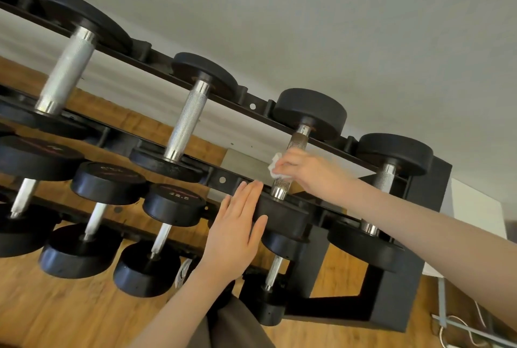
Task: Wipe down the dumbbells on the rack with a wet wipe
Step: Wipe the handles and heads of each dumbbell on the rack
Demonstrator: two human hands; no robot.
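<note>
A black rack (223, 180) holds several black dumbbells with knurled chrome handles on its tiers. My right hand (310, 171) grips a crumpled white wet wipe (275, 164) around the middle of the handle of a top-tier dumbbell (310, 112), third from the left. My left hand (237, 221) lies flat with straight fingers against the near head (285, 216) of that same dumbbell. The part of the handle under the wipe and my fingers is hidden.
Neighbouring top-tier dumbbells stand at left (187, 121) and right (389, 177). Lower tiers carry more dumbbells, one marked 22.5 (174, 203). A grey wall (335, 26) is behind the rack, a wooden floor (70, 317) below, and cables (461, 331) at the lower right.
</note>
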